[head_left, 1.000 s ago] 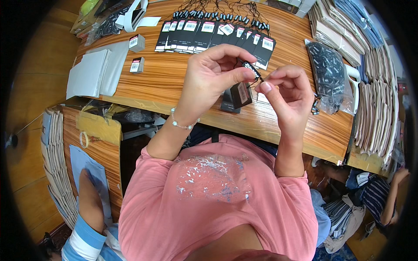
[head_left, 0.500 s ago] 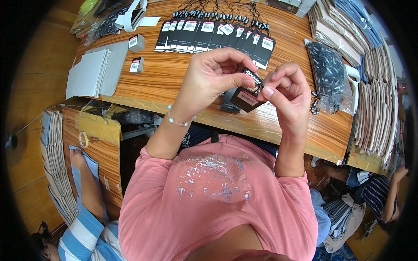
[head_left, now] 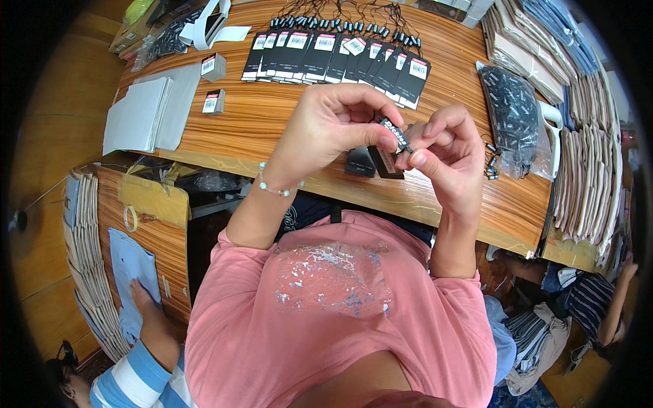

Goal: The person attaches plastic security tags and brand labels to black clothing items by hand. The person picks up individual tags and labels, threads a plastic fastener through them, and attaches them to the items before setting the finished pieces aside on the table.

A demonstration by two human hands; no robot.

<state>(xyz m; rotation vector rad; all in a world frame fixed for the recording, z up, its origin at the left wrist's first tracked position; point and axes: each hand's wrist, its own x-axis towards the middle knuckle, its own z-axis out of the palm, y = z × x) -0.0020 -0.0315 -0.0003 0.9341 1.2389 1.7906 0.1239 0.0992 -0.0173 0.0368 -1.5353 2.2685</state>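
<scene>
In front of me, above the table's near edge, my left hand [head_left: 347, 122] pinches a small black plastic string-lock tag [head_left: 396, 134] with white lettering between thumb and fingers. My right hand [head_left: 445, 146] is closed at the lock's lower end, its thumb and fingertips pinching the string, which is mostly hidden. Below the fingertips a dark hang tag [head_left: 389, 164] shows, tilted and partly covered by my right hand. Just left of it, a small stack of black hang tags [head_left: 360, 162] lies at the table edge.
Finished-looking black hang tags [head_left: 320, 58] with strings lie fanned across the table's far side. Two small label stacks [head_left: 213, 102] and grey-white sheets [head_left: 139, 115] are at left. A bag of black locks [head_left: 510, 112] and folded garment piles [head_left: 585, 156] stand right. Beside me a co-worker's hand [head_left: 141, 294] touches blue cloth.
Both my hands have lowered slightly, and the lock has turned steeper. The hang tag beneath has swung, now showing less of its label. The co-worker's hand has moved nearer down the blue cloth.
</scene>
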